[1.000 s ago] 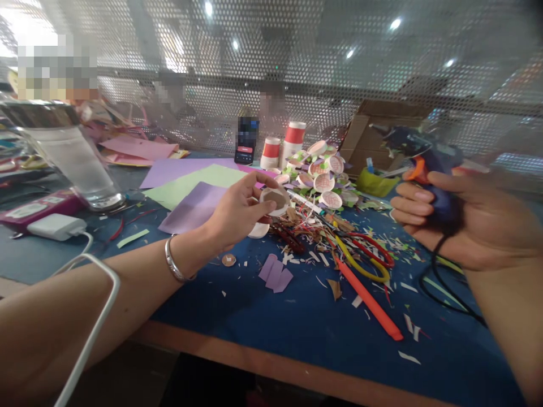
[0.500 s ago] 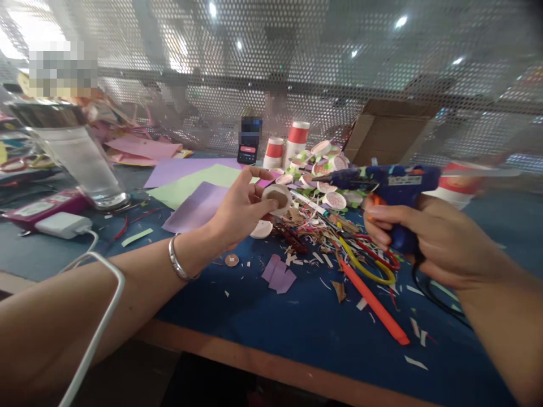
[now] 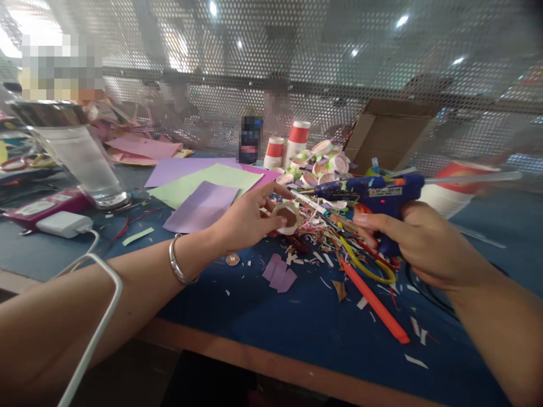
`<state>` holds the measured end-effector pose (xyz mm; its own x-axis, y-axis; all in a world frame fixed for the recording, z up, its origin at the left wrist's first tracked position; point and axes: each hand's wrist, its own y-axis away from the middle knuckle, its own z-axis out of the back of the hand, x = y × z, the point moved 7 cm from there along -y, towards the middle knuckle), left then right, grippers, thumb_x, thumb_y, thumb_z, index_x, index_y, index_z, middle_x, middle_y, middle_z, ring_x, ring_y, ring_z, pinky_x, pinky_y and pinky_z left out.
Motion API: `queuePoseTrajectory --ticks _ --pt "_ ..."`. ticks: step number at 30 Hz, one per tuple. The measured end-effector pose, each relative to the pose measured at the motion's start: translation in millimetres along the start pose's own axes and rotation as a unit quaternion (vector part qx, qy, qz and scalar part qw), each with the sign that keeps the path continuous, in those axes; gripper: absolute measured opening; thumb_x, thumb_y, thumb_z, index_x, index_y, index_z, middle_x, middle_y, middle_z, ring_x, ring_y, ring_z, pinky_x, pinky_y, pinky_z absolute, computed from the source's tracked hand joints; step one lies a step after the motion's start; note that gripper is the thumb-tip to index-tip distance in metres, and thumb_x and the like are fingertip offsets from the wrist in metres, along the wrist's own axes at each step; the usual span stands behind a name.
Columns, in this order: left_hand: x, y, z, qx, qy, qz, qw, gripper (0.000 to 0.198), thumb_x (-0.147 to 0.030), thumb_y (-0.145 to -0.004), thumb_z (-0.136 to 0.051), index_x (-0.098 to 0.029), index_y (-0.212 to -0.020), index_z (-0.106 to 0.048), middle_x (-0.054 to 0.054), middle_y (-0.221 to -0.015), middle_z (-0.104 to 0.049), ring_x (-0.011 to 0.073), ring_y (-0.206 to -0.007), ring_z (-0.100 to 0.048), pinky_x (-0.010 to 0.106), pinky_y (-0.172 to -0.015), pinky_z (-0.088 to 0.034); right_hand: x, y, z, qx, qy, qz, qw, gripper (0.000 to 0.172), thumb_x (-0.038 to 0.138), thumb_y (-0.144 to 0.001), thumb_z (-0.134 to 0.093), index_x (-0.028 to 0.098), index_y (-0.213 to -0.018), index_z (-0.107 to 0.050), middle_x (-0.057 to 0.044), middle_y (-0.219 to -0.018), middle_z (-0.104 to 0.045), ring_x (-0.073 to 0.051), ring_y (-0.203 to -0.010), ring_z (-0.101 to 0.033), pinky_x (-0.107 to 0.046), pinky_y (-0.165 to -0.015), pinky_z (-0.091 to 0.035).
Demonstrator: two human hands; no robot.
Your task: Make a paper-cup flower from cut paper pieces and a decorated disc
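Observation:
My left hand (image 3: 244, 220) pinches a small round white cup piece with a brown centre (image 3: 287, 216) between thumb and fingers, low over the blue table (image 3: 297, 316). A silver bangle (image 3: 177, 261) circles that wrist. My right hand (image 3: 413, 240) is wrapped round the handle of a blue hot glue gun (image 3: 377, 189), a finger on its orange trigger. The gun's nozzle points left, a short way above and to the right of the round piece.
A heap of decorated paper-cup bottoms (image 3: 322, 167), red-and-white cups (image 3: 297, 138), scissors with red and yellow handles (image 3: 373, 265), an orange stick (image 3: 373, 302), paper scraps, purple and green sheets (image 3: 203, 192), a glass jar (image 3: 80, 152), a white charger and cable (image 3: 63, 223), a cardboard box (image 3: 390, 133).
My right hand swung the glue gun leftward so its nozzle aims at the round piece. My left hand lowered the piece toward the table.

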<state>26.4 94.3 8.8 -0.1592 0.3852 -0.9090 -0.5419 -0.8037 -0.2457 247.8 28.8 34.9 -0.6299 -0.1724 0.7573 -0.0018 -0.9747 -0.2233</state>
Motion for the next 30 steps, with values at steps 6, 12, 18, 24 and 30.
queuePoseTrajectory --ticks 6,12,18,24,30 --pt "-1.5 2.0 -13.7 0.036 -0.100 -0.009 0.994 0.022 -0.018 -0.081 -0.065 -0.019 -0.103 -0.063 0.001 -0.088 -0.065 0.0097 -0.065 -0.058 0.025 -0.061 -0.048 -7.7 -0.7 5.4 -0.015 -0.007 -0.008 1.000 0.050 0.060 -0.083 -0.066 0.022 -0.053 -0.054 0.002 -0.054 -0.057 -0.012 -0.052 -0.051 -0.032 -0.058 -0.039" --pt "-9.1 2.9 -19.2 0.037 -0.164 -0.036 0.985 0.028 -0.017 -0.081 -0.062 -0.019 -0.108 -0.069 0.002 -0.088 -0.071 0.0129 -0.070 -0.060 0.028 -0.065 -0.046 -9.2 -0.1 3.9 -0.011 -0.004 -0.010 1.000 0.048 0.059 -0.085 -0.065 0.025 -0.053 -0.054 0.001 -0.054 -0.057 -0.015 -0.052 -0.050 -0.035 -0.058 -0.040" --pt "-16.5 2.0 -17.7 0.026 -0.200 -0.069 0.977 0.015 -0.013 -0.078 -0.062 -0.018 -0.091 -0.067 -0.001 -0.076 -0.063 0.0106 -0.064 -0.052 0.028 -0.063 -0.042 -7.2 -2.1 4.0 -0.015 0.005 -0.005 1.000 0.048 0.058 -0.084 -0.065 0.024 -0.053 -0.055 0.001 -0.054 -0.058 -0.014 -0.052 -0.051 -0.035 -0.059 -0.040" --pt "-15.3 -2.3 -11.7 0.011 -0.157 -0.061 0.986 0.002 -0.020 -0.080 -0.067 -0.018 -0.081 -0.068 0.002 -0.086 -0.070 0.0162 -0.084 -0.062 0.034 -0.083 -0.049 -6.4 -1.9 6.0 -0.026 0.025 -0.002 0.999 0.049 0.059 -0.083 -0.064 0.023 -0.052 -0.054 0.001 -0.053 -0.057 -0.013 -0.051 -0.051 -0.034 -0.058 -0.039" --pt "-4.2 -5.5 -1.4 -0.003 -0.075 0.012 0.997 0.009 -0.024 -0.078 -0.071 -0.018 -0.086 -0.071 0.005 -0.092 -0.075 0.0169 -0.086 -0.067 0.033 -0.081 -0.052 -6.2 -1.0 7.2 -0.020 0.049 0.003 0.999 0.050 0.061 -0.084 -0.063 0.023 -0.052 -0.054 0.001 -0.054 -0.058 -0.014 -0.053 -0.052 -0.035 -0.060 -0.040"
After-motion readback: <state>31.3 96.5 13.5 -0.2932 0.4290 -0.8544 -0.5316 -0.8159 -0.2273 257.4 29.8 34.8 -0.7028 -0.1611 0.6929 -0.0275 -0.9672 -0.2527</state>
